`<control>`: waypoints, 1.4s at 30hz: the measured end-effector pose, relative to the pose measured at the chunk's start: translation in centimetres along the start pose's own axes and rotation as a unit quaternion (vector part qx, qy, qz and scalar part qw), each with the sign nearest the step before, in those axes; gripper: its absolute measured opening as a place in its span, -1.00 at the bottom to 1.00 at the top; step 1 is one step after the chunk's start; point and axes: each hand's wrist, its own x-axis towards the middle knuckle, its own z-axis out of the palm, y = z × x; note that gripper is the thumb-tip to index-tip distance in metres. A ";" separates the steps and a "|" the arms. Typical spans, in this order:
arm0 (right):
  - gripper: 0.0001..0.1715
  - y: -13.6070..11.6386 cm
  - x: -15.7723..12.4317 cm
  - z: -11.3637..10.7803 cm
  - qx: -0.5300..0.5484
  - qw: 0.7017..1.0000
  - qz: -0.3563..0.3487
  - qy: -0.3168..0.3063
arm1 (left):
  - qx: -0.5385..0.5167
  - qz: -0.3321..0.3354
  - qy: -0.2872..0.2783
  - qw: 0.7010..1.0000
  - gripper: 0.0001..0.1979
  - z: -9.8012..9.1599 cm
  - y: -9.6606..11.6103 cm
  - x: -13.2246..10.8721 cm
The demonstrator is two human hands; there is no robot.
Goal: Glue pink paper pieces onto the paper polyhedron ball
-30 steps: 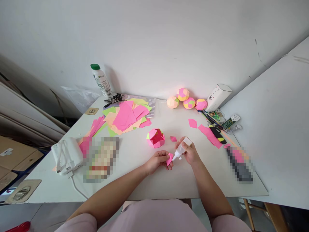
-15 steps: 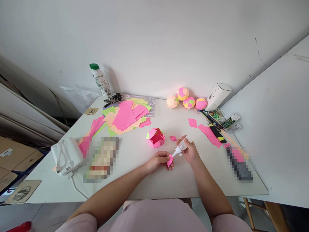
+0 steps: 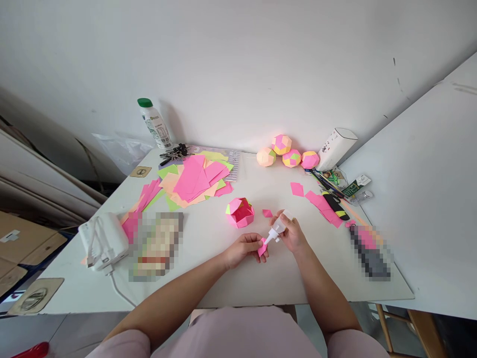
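Between the fingers of my left hand point(image 3: 242, 250) is a small pink folded paper piece point(image 3: 262, 248). My right hand point(image 3: 292, 232) grips a white glue bottle point(image 3: 278, 228), tilted so that its narrow nozzle meets the upper part of the pink piece. Whether glue is coming out is too small to see. Just beyond my hands sits a partly open pink paper ball point(image 3: 240, 213) with a bit of green on its side. A loose pink folded piece point(image 3: 267, 213) lies to the right of that ball.
Several finished paper balls point(image 3: 282, 144) rest against the wall. Coloured paper sheets point(image 3: 192, 179) are heaped at the back left, near a green-capped bottle point(image 3: 154, 122). On the left stands a white power bank point(image 3: 104, 241); a black-and-yellow cutter point(image 3: 335, 205) lies right.
My right hand has shifted slightly left and down, bringing the glue bottle's nozzle a little lower on the pink piece. The left hand stays nearly still.
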 end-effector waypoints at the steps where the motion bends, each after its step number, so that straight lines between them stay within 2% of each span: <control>1: -0.63 0.0 0.0 0.0 -0.002 1.000 0.002 0.000 | -0.002 -0.001 0.005 1.000 -0.73 0.0 0.0 0.0; 9: -0.63 -0.2 -0.1 0.0 -0.007 1.000 0.014 -0.023 | -0.022 -0.004 0.027 0.999 -0.72 -0.2 -0.2 0.2; 18: -0.66 -0.1 0.0 -0.1 0.028 0.999 -0.041 0.018 | -0.012 0.001 0.012 1.000 -0.74 -0.2 -0.2 0.1; 25: -0.63 -0.5 -0.4 0.4 -0.013 0.999 -0.050 0.011 | -0.013 0.000 0.014 1.000 -0.74 -0.2 -0.2 0.1; 42: -0.67 -0.4 -0.3 0.2 0.008 0.998 -0.059 0.037 | -0.013 -0.002 0.014 1.000 -0.73 -0.2 -0.2 0.2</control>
